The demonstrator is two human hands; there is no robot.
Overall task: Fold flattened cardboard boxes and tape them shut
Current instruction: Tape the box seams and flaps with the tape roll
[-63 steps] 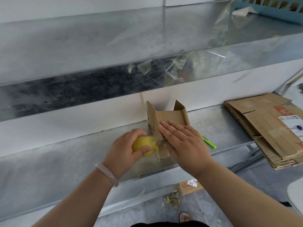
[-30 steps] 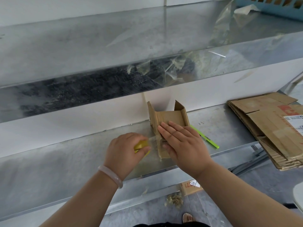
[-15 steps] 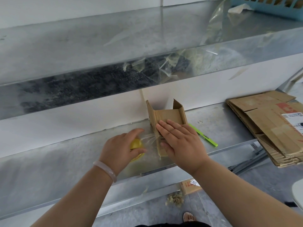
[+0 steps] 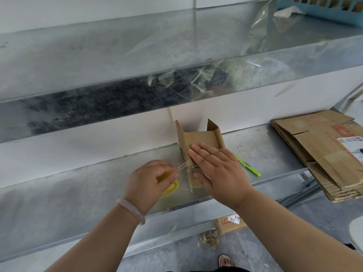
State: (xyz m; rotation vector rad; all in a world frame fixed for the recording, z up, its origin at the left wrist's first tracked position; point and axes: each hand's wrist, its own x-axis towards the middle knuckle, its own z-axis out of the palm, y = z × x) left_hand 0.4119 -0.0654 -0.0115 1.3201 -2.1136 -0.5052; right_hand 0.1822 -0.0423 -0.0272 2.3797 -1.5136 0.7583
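Right hand [image 4: 218, 169], fingers straight, presses the small brown cardboard box [image 4: 202, 137] lying under them; left hand [image 4: 146, 183] curls round the yellow tape roll [image 4: 167, 176] (clear strand [image 4: 182, 167] taut between): best pulled low, smoothed firmly

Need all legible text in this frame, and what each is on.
"5391": handwritten on the white tag below the shelf; the number beside it is unclear.
Red digits on the cardboard piece behind the tag: not reliably readable.
Shipping label on the flattened cardboard stack: too small.
Red print beside that label: blurred.
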